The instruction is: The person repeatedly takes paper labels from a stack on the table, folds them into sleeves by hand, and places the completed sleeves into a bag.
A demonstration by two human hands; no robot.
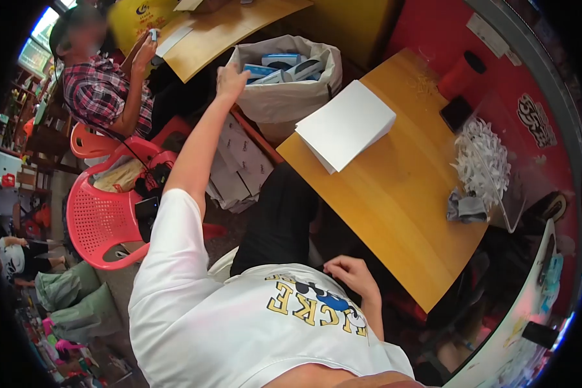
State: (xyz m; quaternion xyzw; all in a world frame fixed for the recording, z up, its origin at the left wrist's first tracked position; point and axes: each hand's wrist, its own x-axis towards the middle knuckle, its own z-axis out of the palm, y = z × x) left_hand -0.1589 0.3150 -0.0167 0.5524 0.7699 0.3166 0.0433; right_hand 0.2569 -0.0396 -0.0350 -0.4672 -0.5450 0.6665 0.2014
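Observation:
My left hand (230, 81) is stretched out to the left rim of a large off-white cloth bag (275, 103). Its fingers are a little apart, over the rim and close to the blue-and-white packages (283, 60) inside. Whether the fingertips touch a package I cannot tell. Close to my body, beside the table's near edge, my right hand (354, 274) hangs with its fingers curled together and nothing visible in them. A stack of white sheets (346, 123) lies on the wooden table (394, 194), to the right of the bag.
On the table's right side are a tangle of white strips (482, 158), a grey cloth (467, 207), a dark phone-like object (456, 114) and a red cylinder (462, 74). Red plastic chairs (100, 216) stand left. A person in a plaid shirt (103, 97) sits beyond them by another table (220, 35).

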